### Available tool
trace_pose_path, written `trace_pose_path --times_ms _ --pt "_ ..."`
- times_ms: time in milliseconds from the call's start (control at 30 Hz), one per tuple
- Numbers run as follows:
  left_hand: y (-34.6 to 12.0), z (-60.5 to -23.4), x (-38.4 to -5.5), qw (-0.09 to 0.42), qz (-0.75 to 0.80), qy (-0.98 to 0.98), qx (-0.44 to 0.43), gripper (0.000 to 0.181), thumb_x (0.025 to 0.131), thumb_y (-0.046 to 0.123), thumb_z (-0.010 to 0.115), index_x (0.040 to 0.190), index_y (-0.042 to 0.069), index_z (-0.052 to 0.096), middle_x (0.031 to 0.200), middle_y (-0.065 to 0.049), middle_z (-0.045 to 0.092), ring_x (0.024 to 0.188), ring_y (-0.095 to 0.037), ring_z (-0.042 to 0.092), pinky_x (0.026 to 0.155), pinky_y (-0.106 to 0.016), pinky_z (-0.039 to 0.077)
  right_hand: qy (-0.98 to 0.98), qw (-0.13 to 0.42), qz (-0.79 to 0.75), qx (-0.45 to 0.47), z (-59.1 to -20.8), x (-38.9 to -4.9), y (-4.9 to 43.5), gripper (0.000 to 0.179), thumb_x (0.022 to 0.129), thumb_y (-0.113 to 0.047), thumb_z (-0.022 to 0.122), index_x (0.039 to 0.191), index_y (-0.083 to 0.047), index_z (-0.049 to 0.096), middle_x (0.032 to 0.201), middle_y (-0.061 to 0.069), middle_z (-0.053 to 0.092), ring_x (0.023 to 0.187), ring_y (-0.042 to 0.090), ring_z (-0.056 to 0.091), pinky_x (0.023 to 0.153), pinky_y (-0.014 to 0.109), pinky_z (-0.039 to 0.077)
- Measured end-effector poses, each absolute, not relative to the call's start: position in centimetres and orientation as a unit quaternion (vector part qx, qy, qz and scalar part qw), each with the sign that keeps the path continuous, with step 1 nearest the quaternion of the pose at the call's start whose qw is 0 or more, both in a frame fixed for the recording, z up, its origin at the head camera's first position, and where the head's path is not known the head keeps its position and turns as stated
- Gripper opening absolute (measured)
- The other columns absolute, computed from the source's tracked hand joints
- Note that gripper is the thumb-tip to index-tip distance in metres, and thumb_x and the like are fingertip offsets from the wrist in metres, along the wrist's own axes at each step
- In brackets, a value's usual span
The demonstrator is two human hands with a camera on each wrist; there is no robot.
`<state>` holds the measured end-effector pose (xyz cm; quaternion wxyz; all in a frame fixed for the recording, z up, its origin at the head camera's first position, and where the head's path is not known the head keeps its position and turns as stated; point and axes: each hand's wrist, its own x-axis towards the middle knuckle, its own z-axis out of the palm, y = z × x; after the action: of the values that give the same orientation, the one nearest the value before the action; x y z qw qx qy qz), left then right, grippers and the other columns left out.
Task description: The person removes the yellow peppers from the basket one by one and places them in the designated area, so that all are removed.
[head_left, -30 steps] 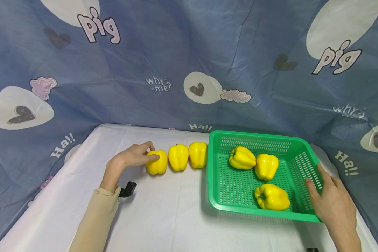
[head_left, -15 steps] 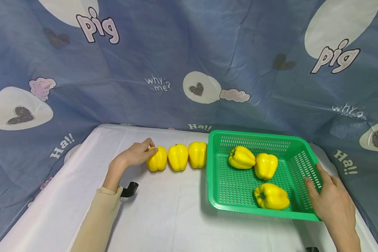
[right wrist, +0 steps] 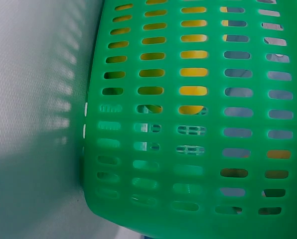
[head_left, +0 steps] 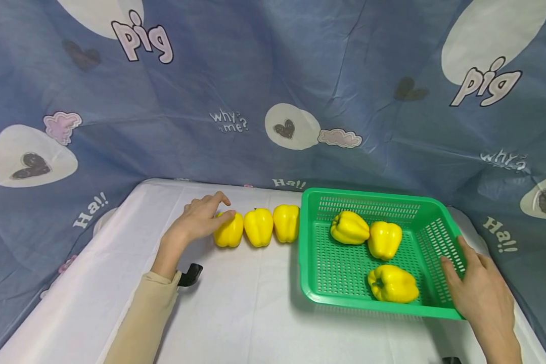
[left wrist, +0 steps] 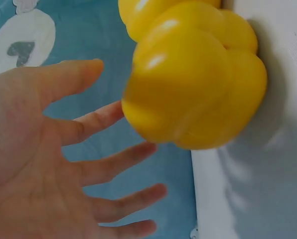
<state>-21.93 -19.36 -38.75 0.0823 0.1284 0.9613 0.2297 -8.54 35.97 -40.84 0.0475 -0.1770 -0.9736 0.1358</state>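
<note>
Three yellow bell peppers stand in a row on the white cloth: a left one (head_left: 229, 231), a middle one (head_left: 259, 227) and a right one (head_left: 286, 223) beside the green basket (head_left: 306, 253). My left hand (head_left: 201, 216) is over the left pepper, fingers spread and relaxed. In the left wrist view its fingers (left wrist: 111, 167) lie apart around that pepper (left wrist: 193, 74) without gripping it; I cannot tell whether a fingertip touches. My right hand (head_left: 484, 288) holds the basket's right rim, thumb on the inner side. The right wrist view shows the basket's slotted wall (right wrist: 208, 119), no hand.
Inside the basket lie three more bell peppers: one at the back (head_left: 349, 227), one beside it (head_left: 384, 240) and one near the front (head_left: 393, 284). A blue printed cloth (head_left: 236, 76) hangs behind the white-covered table (head_left: 236, 308).
The left pepper has shifted slightly back, more in line with the other two. My left hand has let go of it and spread its fingers. My right hand stays on the basket.
</note>
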Motion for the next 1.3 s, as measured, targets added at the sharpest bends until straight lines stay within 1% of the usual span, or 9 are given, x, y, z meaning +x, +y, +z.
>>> trace_pose_path --times_ms 100,233,300,433,733,867,1100,1300 --pt "-18.6 -38.2 -21.7 0.058 0.225 0.963 0.133 0.047 0.11 0.047 0.056 0.143 0.014 0.057 0.148 -0.025 0.06 0.13 -0.056 0.053 0.111 -0.071 0.035 -0.973 0.045 0.138 -0.178 -40.8 -8.5 36.0 0.075 0.113 -0.047 0.047 0.172 -0.011 0.019 0.152 0.047 0.04 0.124 0.07 0.049 0.09 0.078 0.046" --pt "-17.9 -37.6 -21.4 0.041 0.233 0.961 0.141 0.049 0.11 0.05 0.056 0.147 0.017 0.055 0.162 -0.023 0.049 0.145 -0.058 0.043 0.12 -0.075 0.026 -0.973 0.043 0.14 -0.177 -40.8 -8.5 36.0 0.075 0.113 -0.048 0.046 0.172 -0.01 0.018 0.151 0.048 0.04 0.123 0.07 0.05 0.089 0.078 0.046" --pt "-17.6 -37.3 -21.2 0.035 0.238 0.96 0.147 0.05 0.11 0.05 0.056 0.149 0.018 0.054 0.166 -0.022 0.045 0.15 -0.058 0.038 0.123 -0.076 0.022 -0.973 0.042 0.139 -0.177 -40.8 -8.5 36.0 0.075 0.113 -0.048 0.046 0.172 -0.01 0.018 0.151 0.048 0.04 0.123 0.07 0.05 0.089 0.078 0.046" --pt "-17.0 -36.5 -20.8 0.019 0.243 0.956 0.163 0.047 0.11 0.047 0.058 0.148 0.019 0.055 0.166 -0.02 0.045 0.154 -0.056 0.036 0.126 -0.075 0.019 -0.973 0.045 0.137 -0.178 -40.8 -8.5 36.1 0.075 0.113 -0.047 0.047 0.172 -0.01 0.019 0.151 0.048 0.04 0.123 0.069 0.05 0.089 0.078 0.046" --pt "-15.1 -34.6 -18.9 -0.01 0.245 0.948 0.202 0.042 0.109 0.042 0.062 0.144 0.018 0.058 0.161 -0.015 0.053 0.154 -0.051 0.04 0.128 -0.07 0.02 -0.975 0.045 0.137 -0.172 -40.8 -8.5 36.2 0.076 0.113 -0.048 0.047 0.172 -0.009 0.019 0.149 0.049 0.04 0.121 0.069 0.051 0.087 0.076 0.047" --pt "-13.7 -33.9 -18.2 -0.026 0.237 0.945 0.223 0.041 0.109 0.042 0.063 0.142 0.018 0.06 0.159 -0.012 0.055 0.152 -0.05 0.043 0.128 -0.069 0.023 -0.974 0.043 0.136 -0.174 -40.9 -8.4 36.3 0.076 0.113 -0.048 0.046 0.172 -0.009 0.018 0.149 0.049 0.04 0.121 0.07 0.05 0.087 0.077 0.046" --pt "-11.4 -34.1 -17.3 -0.041 0.23 0.939 0.253 0.038 0.108 0.04 0.066 0.138 0.017 0.063 0.154 -0.012 0.059 0.155 -0.05 0.042 0.128 -0.07 0.027 -0.975 0.047 0.137 -0.169 -41.0 -8.4 36.2 0.076 0.113 -0.047 0.047 0.172 -0.008 0.019 0.149 0.049 0.041 0.12 0.07 0.051 0.088 0.076 0.047" --pt "-9.7 -34.5 -16.8 -0.066 0.216 0.934 0.277 0.035 0.107 0.038 0.067 0.135 0.017 0.065 0.151 -0.009 0.062 0.149 -0.043 0.05 0.125 -0.068 0.033 -0.974 0.057 0.137 -0.172 -40.9 -8.5 36.0 0.075 0.112 -0.045 0.049 0.171 -0.008 0.021 0.149 0.048 0.041 0.12 0.069 0.051 0.088 0.077 0.047"
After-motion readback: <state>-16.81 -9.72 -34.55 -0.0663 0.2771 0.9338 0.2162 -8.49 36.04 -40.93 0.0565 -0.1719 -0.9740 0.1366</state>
